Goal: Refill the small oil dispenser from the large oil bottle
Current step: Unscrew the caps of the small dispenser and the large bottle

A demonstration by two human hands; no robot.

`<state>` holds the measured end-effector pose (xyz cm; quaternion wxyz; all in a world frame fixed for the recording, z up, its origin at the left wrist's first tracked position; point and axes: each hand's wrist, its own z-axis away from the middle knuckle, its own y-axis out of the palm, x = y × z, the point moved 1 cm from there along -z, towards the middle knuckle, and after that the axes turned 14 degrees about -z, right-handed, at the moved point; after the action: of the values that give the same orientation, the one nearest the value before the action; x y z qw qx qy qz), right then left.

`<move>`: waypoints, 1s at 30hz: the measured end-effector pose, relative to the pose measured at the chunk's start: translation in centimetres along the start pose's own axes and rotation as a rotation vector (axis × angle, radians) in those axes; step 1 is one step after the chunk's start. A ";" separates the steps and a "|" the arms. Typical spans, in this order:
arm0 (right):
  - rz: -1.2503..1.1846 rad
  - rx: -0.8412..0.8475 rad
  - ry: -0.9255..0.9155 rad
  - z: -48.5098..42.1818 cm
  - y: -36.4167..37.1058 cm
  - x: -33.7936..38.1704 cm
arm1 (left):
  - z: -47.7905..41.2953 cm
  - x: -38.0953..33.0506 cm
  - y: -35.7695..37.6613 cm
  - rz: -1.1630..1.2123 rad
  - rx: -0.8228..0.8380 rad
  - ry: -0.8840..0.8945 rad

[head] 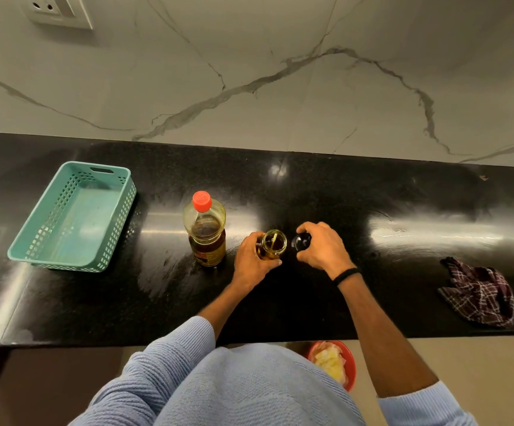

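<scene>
A: What are the hands doing?

B: The left hand is wrapped around the dispenser, fingers curled on its left and near sides, holding it upright on the counter. The right hand is closed over a dark cap, held just to the right of the dispenser's mouth, apart from it.

A: So the dispenser is open?

B: Yes. Its round mouth is uncovered, and you look straight down into amber oil with a thin tube standing in it. How full it is I cannot tell from this angle.

A: And the bottle?

B: The bottle stands just left of the left hand, near the middle of the counter. Its red cap is on. The upper part looks clear and empty, with dark oil lower down.

A: Any label to read?

B: There is a yellowish label around the bottle's lower body, but the print is too small to read.

A: Other containers?

B: A teal basket sits far left on the counter with nothing in it. A checked cloth lies crumpled at the right. Below the counter's near edge, a red bowl on the floor holds something pale yellow.
</scene>
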<state>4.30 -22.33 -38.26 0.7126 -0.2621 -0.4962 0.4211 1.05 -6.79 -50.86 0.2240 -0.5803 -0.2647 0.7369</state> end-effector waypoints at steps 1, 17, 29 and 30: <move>0.007 0.002 0.026 0.1 0.4 -0.9 | 0.0 0.0 0.0 0.000 -0.001 -0.001; 0.068 0.091 0.189 0.3 7.3 -5.9 | -0.2 0.1 0.4 -0.016 -0.013 -0.011; 0.022 0.002 0.058 2.8 2.4 -1.5 | 3.4 -2.7 -2.9 -0.031 0.014 -0.059; 0.010 -0.023 0.005 3.2 1.4 -0.1 | 4.6 -3.3 -4.1 -0.019 -0.007 -0.020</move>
<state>0.86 -21.85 -38.28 0.7088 -0.2739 -0.4979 0.4180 -2.56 -6.38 -44.86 0.2261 -0.5711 -0.2748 0.7397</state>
